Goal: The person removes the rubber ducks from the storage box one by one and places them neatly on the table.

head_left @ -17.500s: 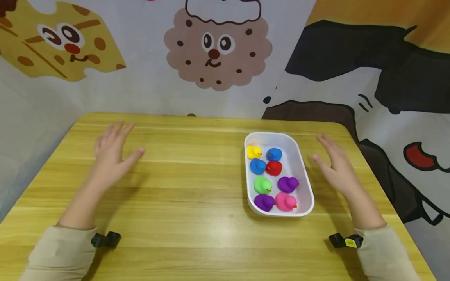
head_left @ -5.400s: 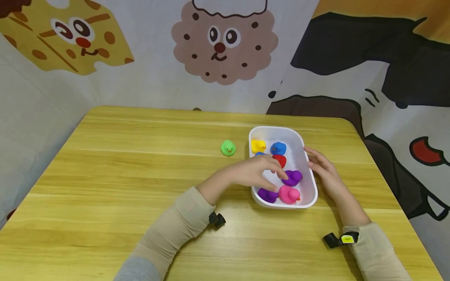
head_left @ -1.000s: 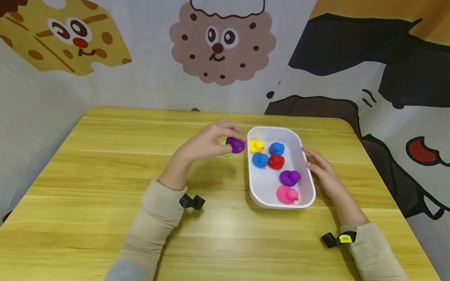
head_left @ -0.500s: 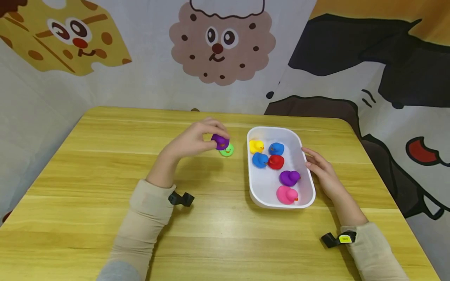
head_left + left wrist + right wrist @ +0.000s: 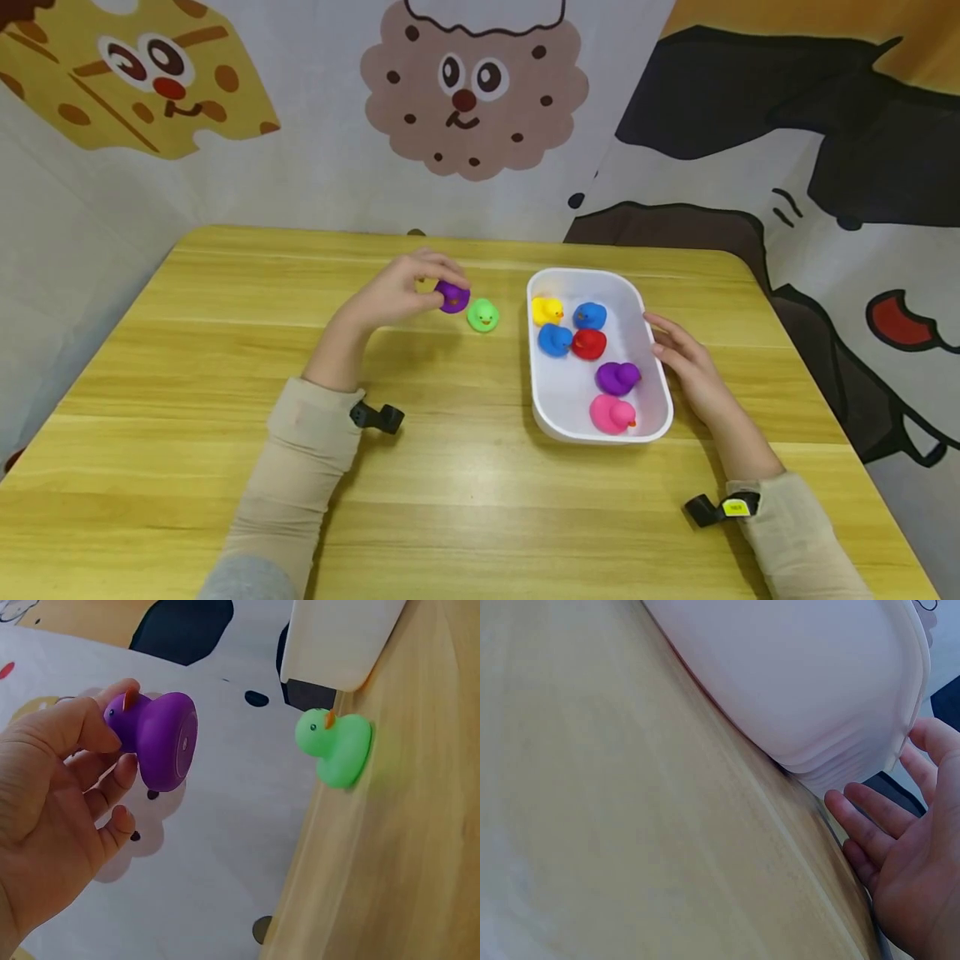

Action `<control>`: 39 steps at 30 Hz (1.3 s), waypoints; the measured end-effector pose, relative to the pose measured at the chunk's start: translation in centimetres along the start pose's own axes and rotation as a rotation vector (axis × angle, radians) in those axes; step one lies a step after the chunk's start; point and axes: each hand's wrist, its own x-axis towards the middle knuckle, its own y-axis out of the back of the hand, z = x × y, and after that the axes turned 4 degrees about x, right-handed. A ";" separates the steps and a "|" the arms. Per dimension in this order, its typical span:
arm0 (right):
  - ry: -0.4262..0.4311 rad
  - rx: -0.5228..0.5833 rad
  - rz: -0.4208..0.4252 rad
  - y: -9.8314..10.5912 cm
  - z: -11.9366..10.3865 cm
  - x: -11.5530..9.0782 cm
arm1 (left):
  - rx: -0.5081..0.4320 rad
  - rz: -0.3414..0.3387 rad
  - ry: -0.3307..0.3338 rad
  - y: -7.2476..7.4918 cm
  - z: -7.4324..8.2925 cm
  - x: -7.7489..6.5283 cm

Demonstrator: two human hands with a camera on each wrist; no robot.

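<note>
My left hand (image 5: 397, 289) pinches a purple rubber duck (image 5: 453, 297) by its head between thumb and fingers. In the left wrist view this duck (image 5: 166, 742) is held off the table, its flat base facing away from the palm. A green rubber duck (image 5: 483, 316) stands upright on the table, just right of the held one. My right hand (image 5: 693, 367) touches the right side of the white tray (image 5: 551, 423). The right wrist view has the thumb at the rim and the other fingers (image 5: 870, 814) loosely extended by the tray's outer wall.
Inside the tray are a yellow duck (image 5: 547, 311), two blue ducks (image 5: 590, 316), a red duck (image 5: 589, 344), another purple duck (image 5: 618, 378) and a pink duck (image 5: 612, 414). The wooden table (image 5: 465, 508) ends at a cartoon-printed cloth (image 5: 315, 183) behind.
Earlier, the green duck left the tray for the table and the purple one was lifted out. Within the last second, my left hand carries the purple duck leftward past the green one. My right hand stays.
</note>
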 end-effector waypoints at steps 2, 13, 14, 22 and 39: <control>0.002 -0.003 -0.003 0.1 0.1 0.1 | -0.011 -0.002 0.020 0.1 -0.2 0.0; 0.007 -0.021 -0.002 0.1 0.1 0.3 | -0.014 -0.009 0.055 -0.3 -2.3 0.0; 0.006 -0.020 -0.002 0.1 0.1 0.3 | -0.017 -0.011 0.057 -0.4 -2.5 0.0; 0.000 -0.040 0.001 0.2 0.2 0.2 | 0.008 -0.022 0.084 -0.9 -3.5 -0.1; 0.000 -0.014 -0.005 0.1 0.2 0.1 | -0.033 -0.056 0.149 -1.9 -5.3 -0.2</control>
